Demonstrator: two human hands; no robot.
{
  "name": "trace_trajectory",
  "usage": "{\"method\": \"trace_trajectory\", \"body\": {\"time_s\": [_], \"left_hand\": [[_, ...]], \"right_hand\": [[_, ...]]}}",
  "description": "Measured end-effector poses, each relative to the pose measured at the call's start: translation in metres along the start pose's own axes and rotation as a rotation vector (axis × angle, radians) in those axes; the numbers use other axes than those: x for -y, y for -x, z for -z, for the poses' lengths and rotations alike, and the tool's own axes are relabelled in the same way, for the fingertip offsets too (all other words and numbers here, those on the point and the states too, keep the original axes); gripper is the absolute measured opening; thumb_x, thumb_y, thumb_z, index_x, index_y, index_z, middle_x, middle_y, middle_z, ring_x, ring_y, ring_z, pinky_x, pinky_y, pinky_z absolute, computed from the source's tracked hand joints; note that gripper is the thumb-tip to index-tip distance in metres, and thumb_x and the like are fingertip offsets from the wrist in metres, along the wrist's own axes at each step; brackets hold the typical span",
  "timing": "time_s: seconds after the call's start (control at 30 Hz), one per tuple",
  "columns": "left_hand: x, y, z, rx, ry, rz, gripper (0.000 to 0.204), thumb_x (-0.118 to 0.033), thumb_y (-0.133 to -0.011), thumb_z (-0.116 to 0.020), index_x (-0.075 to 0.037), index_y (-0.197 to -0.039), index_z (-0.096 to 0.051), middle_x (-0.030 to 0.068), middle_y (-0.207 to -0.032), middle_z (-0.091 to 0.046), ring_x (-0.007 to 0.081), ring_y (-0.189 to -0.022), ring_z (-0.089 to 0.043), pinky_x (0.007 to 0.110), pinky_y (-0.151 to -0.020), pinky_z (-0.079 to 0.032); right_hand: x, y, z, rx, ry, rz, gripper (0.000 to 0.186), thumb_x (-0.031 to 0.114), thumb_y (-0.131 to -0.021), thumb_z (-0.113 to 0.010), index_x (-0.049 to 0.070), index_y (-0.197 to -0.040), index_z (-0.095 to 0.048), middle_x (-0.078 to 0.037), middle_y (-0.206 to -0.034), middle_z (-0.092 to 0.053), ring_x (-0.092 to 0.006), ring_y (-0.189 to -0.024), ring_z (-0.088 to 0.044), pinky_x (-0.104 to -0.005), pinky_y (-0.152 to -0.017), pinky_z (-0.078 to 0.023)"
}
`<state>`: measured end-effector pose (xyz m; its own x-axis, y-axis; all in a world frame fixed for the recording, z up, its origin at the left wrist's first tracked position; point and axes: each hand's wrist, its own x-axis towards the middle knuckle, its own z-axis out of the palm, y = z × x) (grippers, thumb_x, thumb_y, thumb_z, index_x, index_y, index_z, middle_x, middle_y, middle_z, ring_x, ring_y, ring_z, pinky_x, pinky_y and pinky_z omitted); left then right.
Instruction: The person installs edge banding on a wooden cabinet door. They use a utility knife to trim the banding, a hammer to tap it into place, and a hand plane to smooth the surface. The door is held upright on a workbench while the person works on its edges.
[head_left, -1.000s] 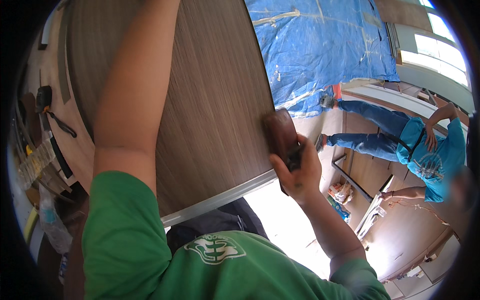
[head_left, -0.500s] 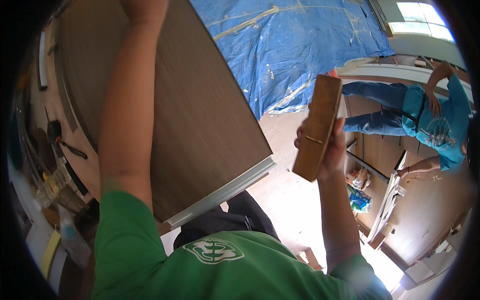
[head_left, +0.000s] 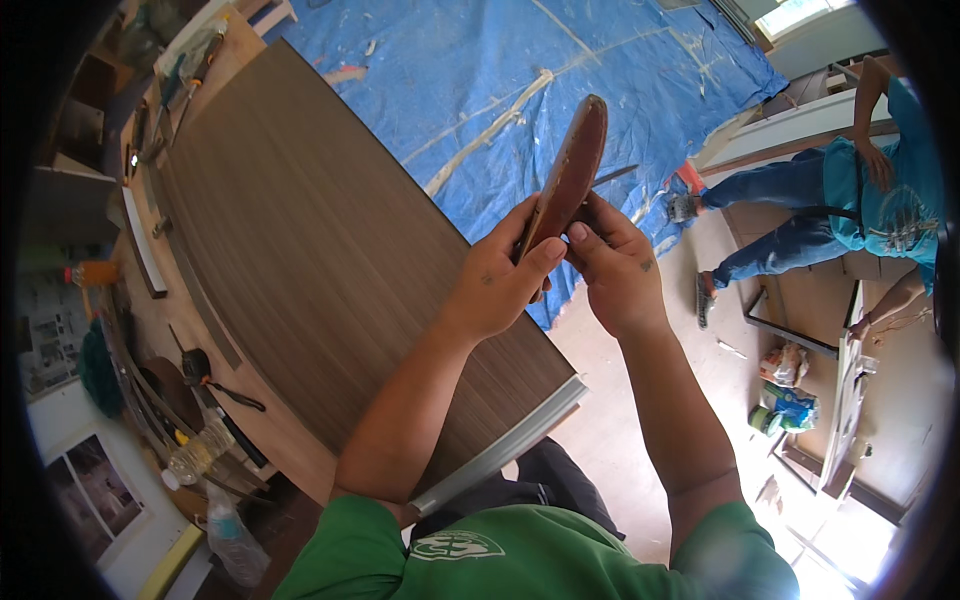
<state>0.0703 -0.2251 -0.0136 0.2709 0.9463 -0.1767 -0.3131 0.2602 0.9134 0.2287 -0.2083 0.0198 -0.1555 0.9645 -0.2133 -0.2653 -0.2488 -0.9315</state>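
Both of my hands hold a wooden hand plane [head_left: 572, 165], raised above the right edge of a brown wood-grain panel [head_left: 340, 230]. Its narrow body tilts up and away from me, and a thin dark piece [head_left: 614, 175] sticks out to its right. My left hand [head_left: 500, 275] grips the near end from the left, thumb along the body. Closed on the other side is my right hand [head_left: 620, 270], its thumb and fingers close to my left thumb. The plane's underside is hidden from this angle. A pale metallic-looking strip [head_left: 510, 440] runs along the panel's near edge.
A blue tarp [head_left: 440, 95] spreads beyond the panel. On the left of the bench lie a tape measure [head_left: 196, 365], hand tools [head_left: 195, 85] and a clear bottle [head_left: 200, 450]. At right, a person in a teal shirt [head_left: 895, 200] stands beside a frame-like piece [head_left: 850, 390].
My left hand has come back from over the panel to grip the plane. My right hand has turned the plane from showing its slotted face to a narrower side.
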Motion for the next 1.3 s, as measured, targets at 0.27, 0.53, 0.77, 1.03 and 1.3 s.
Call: {"method": "trace_trajectory", "body": {"time_s": [0.27, 0.53, 0.77, 1.03, 1.3], "left_hand": [[0.026, -0.014, 0.022, -0.032, 0.154, -0.153, 0.077, -0.06, -0.101, -0.056, 0.002, -0.145, -0.047, 0.0146, -0.114, -0.065, 0.0149, -0.069, -0.064, 0.03, -0.06, -0.052], [0.015, -0.02, 0.036, 0.019, 0.344, -0.156, 0.084, -0.063, -0.102, -0.051, 0.003, -0.153, -0.037, 0.0271, -0.143, -0.055, 0.022, -0.072, -0.067, 0.035, -0.06, -0.053], [0.013, -0.01, 0.033, 0.053, 0.301, -0.128, 0.084, -0.063, -0.101, -0.053, 0.003, -0.151, -0.04, 0.0198, -0.145, -0.053, 0.0193, -0.079, -0.067, 0.035, -0.065, -0.054], [0.029, -0.02, 0.019, -0.045, 0.085, -0.307, 0.066, -0.053, -0.105, -0.055, 0.001, -0.143, -0.052, 0.0062, -0.11, -0.067, 0.0139, -0.079, -0.062, 0.031, -0.069, -0.052], [0.019, -0.022, 0.015, 0.149, 0.188, -0.134, 0.068, -0.053, -0.106, -0.051, 0.004, -0.144, -0.05, 0.0129, -0.108, -0.067, 0.0173, -0.074, -0.063, 0.032, -0.063, -0.05]], "right_hand": [[-0.004, -0.006, 0.003, 0.024, 0.607, 0.088, 0.013, 0.006, -0.095, -0.064, -0.005, -0.102, -0.068, -0.005, -0.081, -0.068, -0.0138, -0.071, -0.065, -0.0282, -0.062, -0.051], [-0.012, -0.042, 0.089, -0.306, 0.705, 0.305, 0.031, 0.024, -0.1, -0.068, -0.004, -0.114, -0.069, -0.011, -0.088, -0.068, -0.017, -0.084, -0.065, -0.0304, -0.075, -0.052], [-0.001, -0.016, 0.011, -0.033, 0.69, 0.329, 0.05, 0.021, -0.093, -0.077, 0.002, -0.137, -0.062, -0.014, -0.12, -0.065, -0.0261, -0.102, -0.065, -0.0361, -0.089, -0.053], [-0.029, 0.014, -0.028, -0.155, 0.83, 0.489, 0.041, 0.01, -0.096, -0.068, -0.01, -0.131, -0.058, -0.02, -0.109, -0.062, -0.0292, -0.089, -0.064, -0.0373, -0.077, -0.053], [-0.01, -0.011, 0.004, -0.007, -0.188, -0.131, 0.021, 0.016, -0.096, -0.072, -0.001, -0.108, -0.065, -0.005, -0.077, -0.061, -0.0134, -0.068, -0.059, -0.0309, -0.065, -0.049]]}}
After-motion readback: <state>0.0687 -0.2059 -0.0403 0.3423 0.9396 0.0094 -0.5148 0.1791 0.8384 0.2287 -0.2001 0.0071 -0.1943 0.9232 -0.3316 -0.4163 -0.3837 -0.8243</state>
